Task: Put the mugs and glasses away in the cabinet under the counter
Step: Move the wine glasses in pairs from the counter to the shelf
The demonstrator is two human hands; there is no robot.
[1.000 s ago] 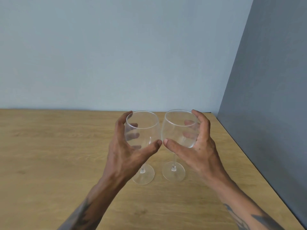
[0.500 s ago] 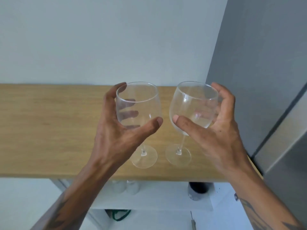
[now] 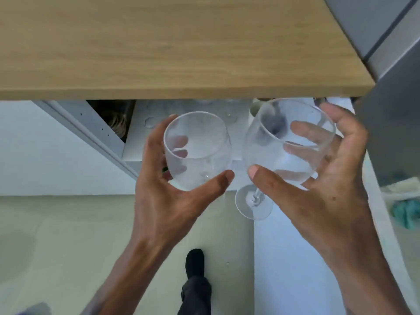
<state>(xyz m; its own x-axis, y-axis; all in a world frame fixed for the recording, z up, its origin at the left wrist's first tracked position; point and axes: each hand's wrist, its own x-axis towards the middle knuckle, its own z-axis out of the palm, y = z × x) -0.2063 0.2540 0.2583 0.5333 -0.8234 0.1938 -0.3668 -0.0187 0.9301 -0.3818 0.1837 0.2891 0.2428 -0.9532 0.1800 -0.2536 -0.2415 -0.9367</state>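
Your left hand [image 3: 172,196] grips the left glass [image 3: 197,151] by its bowl; your right hand [image 3: 322,192] grips the right glass [image 3: 288,142], at 3 o'clock. Both hang below the counter [image 3: 159,42], before the open cabinet [image 3: 136,137] at 12 o'clock.

A home kitchen is indicated. A light oak-grain wooden countertop [image 3: 159,42] is seen over an open white cabinet [image 3: 136,142], on whose white shelf clear glassware [image 3: 229,114] is stored. Two clear stemmed wine glasses [image 3: 197,151] are held before it. A pale beige smooth floor [image 3: 56,235] is seen below. A tall grey appliance panel [image 3: 395,133], possibly a fridge, is set just beside the counter's end.
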